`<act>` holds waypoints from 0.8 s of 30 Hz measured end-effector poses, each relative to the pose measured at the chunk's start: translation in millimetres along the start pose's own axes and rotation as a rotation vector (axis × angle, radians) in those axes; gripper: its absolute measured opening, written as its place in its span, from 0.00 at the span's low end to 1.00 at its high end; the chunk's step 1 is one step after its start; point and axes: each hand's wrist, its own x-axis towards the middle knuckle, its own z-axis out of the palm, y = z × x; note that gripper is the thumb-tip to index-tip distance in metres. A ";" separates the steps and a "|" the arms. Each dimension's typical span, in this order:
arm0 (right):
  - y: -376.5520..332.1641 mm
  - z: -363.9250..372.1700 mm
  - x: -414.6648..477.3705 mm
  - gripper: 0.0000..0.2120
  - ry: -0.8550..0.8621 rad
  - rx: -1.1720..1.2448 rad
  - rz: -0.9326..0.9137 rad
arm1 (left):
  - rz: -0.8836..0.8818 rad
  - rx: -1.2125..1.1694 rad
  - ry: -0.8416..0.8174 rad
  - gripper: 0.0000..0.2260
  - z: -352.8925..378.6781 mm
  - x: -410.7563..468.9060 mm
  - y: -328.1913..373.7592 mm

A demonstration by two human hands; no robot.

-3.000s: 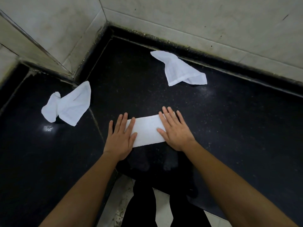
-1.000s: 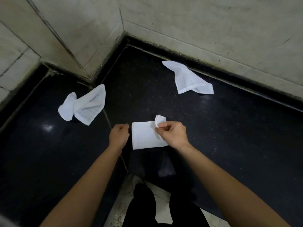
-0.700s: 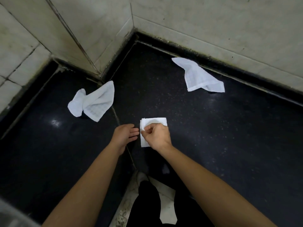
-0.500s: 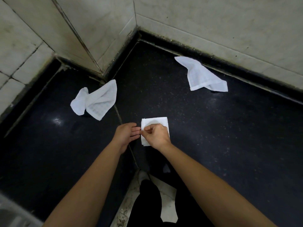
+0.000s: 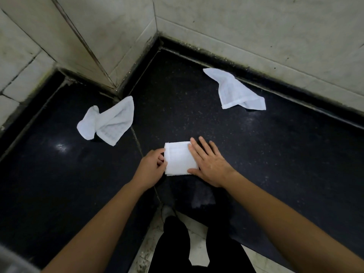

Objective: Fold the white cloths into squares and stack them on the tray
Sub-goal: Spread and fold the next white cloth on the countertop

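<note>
A white cloth folded into a small square (image 5: 178,159) lies on the black counter right in front of me. My right hand (image 5: 208,164) lies flat with fingers spread on the square's right edge. My left hand (image 5: 150,167) has its fingers curled at the square's left edge, pinching it. Two crumpled white cloths lie unfolded: one (image 5: 107,121) at the left, one (image 5: 234,91) at the back right near the wall. No tray shows in the head view.
The black counter (image 5: 275,154) fills a corner, bounded by pale tiled walls (image 5: 256,26) at the back and left. Its front edge drops off near my legs (image 5: 177,243). A grey blurred shape (image 5: 11,261) sits at the bottom left corner.
The long folded strip was folded over to the left by my right hand into a small square. My right hand has let go of the corner and now lies flat on it.
</note>
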 end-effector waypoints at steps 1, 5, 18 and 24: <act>2.5 2.9 0.7 0.42 -0.036 -0.016 0.009 | 0.013 0.015 0.000 0.19 1.7 -0.2 0.2; 8.1 11.6 0.9 0.44 -0.077 -0.015 0.027 | 0.036 0.065 -0.022 0.22 4.6 -1.6 0.8; 16.7 7.2 9.2 0.50 -0.100 -0.049 -0.017 | 0.127 0.770 -0.410 0.52 -21.5 33.6 10.2; 17.4 9.5 12.1 0.51 -0.135 -0.043 -0.006 | 0.083 0.773 -0.420 0.56 -17.5 34.8 -0.9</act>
